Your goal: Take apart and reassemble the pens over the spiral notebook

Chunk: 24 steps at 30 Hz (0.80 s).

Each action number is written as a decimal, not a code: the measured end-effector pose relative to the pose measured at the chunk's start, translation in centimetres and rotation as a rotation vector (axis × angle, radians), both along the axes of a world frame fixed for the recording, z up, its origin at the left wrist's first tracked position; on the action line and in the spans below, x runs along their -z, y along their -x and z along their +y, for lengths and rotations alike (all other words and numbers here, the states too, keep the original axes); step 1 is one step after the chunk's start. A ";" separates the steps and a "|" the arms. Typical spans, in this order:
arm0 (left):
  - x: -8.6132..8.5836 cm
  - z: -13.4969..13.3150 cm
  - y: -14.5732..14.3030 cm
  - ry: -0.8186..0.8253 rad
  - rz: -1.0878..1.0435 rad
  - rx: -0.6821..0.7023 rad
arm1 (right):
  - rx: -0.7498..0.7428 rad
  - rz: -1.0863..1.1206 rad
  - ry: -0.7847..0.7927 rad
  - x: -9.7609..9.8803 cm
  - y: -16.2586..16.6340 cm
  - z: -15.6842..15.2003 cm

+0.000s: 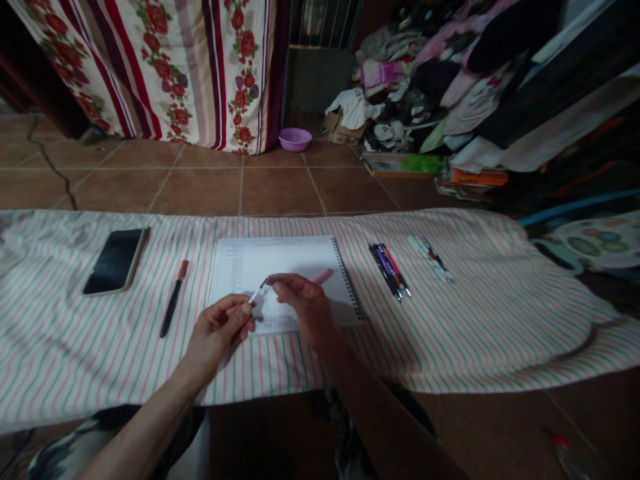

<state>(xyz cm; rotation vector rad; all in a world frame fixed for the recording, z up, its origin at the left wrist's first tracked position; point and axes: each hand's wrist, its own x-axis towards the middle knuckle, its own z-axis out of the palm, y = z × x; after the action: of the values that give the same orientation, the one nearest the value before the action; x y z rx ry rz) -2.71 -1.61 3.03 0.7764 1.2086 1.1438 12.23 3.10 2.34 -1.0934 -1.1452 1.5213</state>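
Over an open spiral notebook (290, 250), my left hand (223, 327) pinches a slim white pen part (257, 293) with a thin dark end. The part slants up to the right. My right hand (305, 303) is closed at that dark end, thumb and forefinger pressed together. Behind its knuckles a pink pen piece (324, 275) shows, partly hidden by the hand; I cannot tell whether it is held or lies on the page. Left of the notebook lies a black marker with an orange end (175, 297).
A phone (115, 261) lies at the left of the striped cloth (475, 333). Several pens (389, 270) lie right of the notebook, with more white-and-black pens (431, 259) beyond. Past the table are a purple basin (295, 139), a floral curtain (200, 73) and piled clothes (385, 73).
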 end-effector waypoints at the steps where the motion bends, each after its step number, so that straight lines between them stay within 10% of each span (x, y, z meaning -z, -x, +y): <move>1: 0.0 0.0 -0.1 0.000 0.010 -0.001 | -0.002 -0.002 0.004 0.0 0.0 0.0; 24: 0.3 -0.2 -0.4 0.079 -0.076 -0.030 | -0.048 0.044 0.008 0.2 0.3 0.0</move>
<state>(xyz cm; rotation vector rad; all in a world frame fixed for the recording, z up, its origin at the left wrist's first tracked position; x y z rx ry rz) -2.28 -1.81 2.75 0.6515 1.1988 1.1332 11.93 3.06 2.14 -1.0401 -1.1435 1.5805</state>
